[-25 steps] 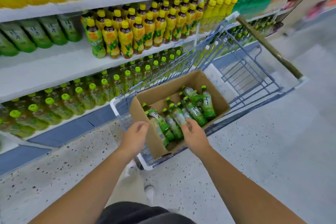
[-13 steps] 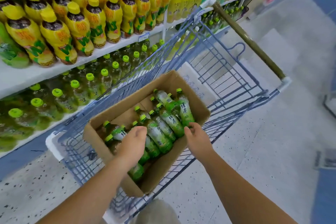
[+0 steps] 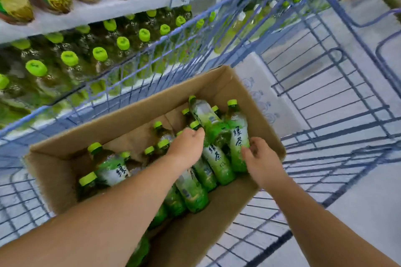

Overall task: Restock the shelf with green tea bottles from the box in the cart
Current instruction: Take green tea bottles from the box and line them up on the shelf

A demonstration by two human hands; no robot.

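Our left hand [image 3: 186, 145] is covering bottles [image 3: 193, 193], grip unclear; at three o'clock our right hand [image 3: 261, 159] is curling round a labelled bottle [image 3: 238, 134].

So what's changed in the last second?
The left hand moved from the box's near rim in over the green tea bottles; the right hand moved from the rim onto the rightmost bottle. Grip unclear, nothing lifted. Box stays in the cart.
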